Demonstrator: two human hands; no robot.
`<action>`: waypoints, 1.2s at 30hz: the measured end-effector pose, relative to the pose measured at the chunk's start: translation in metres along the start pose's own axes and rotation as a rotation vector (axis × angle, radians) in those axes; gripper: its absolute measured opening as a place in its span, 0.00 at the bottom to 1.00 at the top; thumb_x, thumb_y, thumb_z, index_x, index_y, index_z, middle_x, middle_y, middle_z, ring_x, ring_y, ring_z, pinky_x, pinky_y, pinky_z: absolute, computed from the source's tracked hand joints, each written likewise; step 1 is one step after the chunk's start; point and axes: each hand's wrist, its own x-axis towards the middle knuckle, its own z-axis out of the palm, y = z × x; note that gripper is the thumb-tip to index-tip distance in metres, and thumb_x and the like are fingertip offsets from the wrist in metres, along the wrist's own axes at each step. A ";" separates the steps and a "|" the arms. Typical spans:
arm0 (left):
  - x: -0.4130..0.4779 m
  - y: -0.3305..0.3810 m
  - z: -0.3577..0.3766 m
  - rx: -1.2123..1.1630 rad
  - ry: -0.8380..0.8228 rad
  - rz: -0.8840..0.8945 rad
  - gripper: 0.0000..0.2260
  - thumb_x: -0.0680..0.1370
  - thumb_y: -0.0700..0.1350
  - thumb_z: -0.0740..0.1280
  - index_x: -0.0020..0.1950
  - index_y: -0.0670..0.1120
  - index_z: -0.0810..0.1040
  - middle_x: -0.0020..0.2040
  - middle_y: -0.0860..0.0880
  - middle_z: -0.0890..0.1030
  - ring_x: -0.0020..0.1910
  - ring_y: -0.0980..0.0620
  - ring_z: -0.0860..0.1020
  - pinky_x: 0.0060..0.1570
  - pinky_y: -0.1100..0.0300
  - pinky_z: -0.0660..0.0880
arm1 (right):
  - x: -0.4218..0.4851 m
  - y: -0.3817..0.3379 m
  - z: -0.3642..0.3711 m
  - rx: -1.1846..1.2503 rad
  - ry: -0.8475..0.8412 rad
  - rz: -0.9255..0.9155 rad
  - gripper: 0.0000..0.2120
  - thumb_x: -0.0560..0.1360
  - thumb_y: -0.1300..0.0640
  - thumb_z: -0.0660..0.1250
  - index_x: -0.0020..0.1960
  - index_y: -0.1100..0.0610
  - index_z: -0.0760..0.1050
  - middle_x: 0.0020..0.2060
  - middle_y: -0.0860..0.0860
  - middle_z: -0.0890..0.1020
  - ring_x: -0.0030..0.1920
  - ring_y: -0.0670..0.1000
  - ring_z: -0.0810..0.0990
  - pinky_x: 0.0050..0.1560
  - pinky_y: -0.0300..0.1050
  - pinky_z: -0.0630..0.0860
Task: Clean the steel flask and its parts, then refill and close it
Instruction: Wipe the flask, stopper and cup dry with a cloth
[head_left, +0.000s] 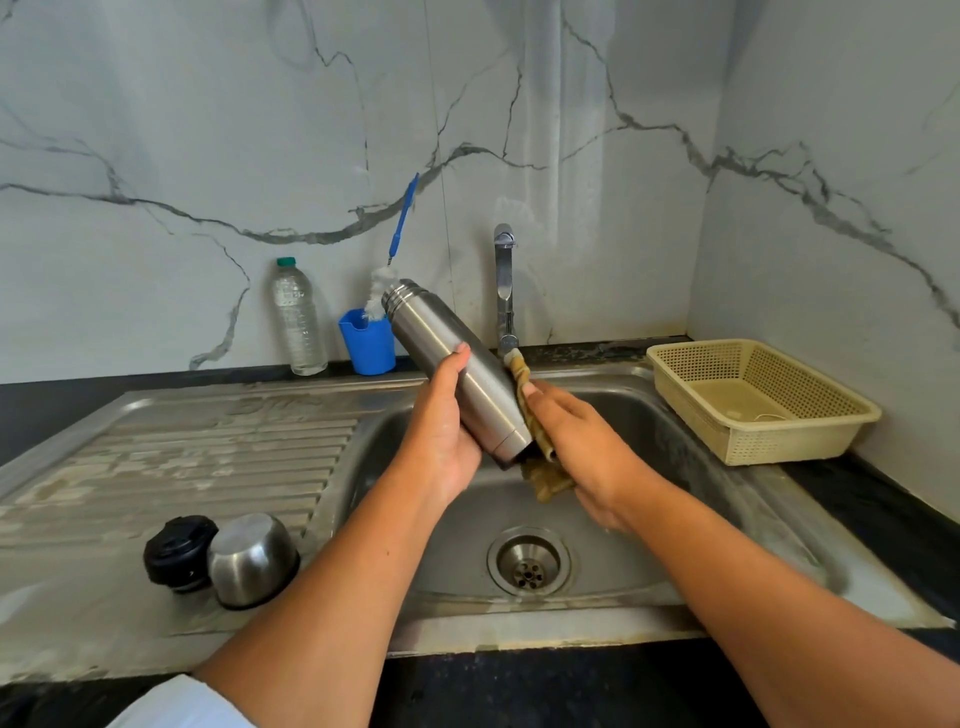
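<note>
My left hand (441, 431) grips the steel flask (441, 343) round its lower body and holds it tilted above the sink basin (649, 519), open mouth up and to the left. My right hand (576, 441) holds a tan cloth (545, 478) against the flask's right side and base. On the draining board (182, 457) at the front left, the black stopper (179, 553) and the steel cup lid (253, 560), upside down, stand side by side.
A tap (505, 291) rises behind the basin, with no water seen running. A clear water bottle (298, 317) and a blue holder (368, 340) with a bottle brush (397, 239) stand at the wall. A cream plastic basket (758, 400) sits at the right. The drain (529, 564) lies below my hands.
</note>
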 end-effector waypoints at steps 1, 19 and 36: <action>-0.001 0.001 0.002 0.013 -0.008 -0.001 0.27 0.75 0.56 0.74 0.71 0.49 0.73 0.59 0.43 0.85 0.57 0.45 0.84 0.47 0.49 0.80 | -0.001 -0.001 -0.001 0.150 -0.044 0.076 0.20 0.83 0.41 0.60 0.66 0.53 0.78 0.53 0.61 0.85 0.51 0.61 0.83 0.59 0.65 0.78; 0.008 -0.012 0.003 0.211 -0.129 0.237 0.34 0.67 0.41 0.80 0.71 0.49 0.72 0.62 0.47 0.84 0.60 0.49 0.83 0.57 0.55 0.81 | 0.012 -0.006 -0.024 0.892 0.104 0.423 0.21 0.86 0.53 0.54 0.63 0.68 0.77 0.57 0.71 0.81 0.46 0.65 0.86 0.41 0.48 0.84; 0.002 -0.015 0.004 0.398 -0.004 0.355 0.26 0.67 0.42 0.83 0.62 0.50 0.79 0.56 0.49 0.86 0.57 0.50 0.84 0.62 0.45 0.80 | 0.021 0.022 -0.001 -0.046 0.137 -0.023 0.31 0.83 0.46 0.56 0.83 0.43 0.48 0.80 0.50 0.61 0.78 0.53 0.62 0.78 0.57 0.60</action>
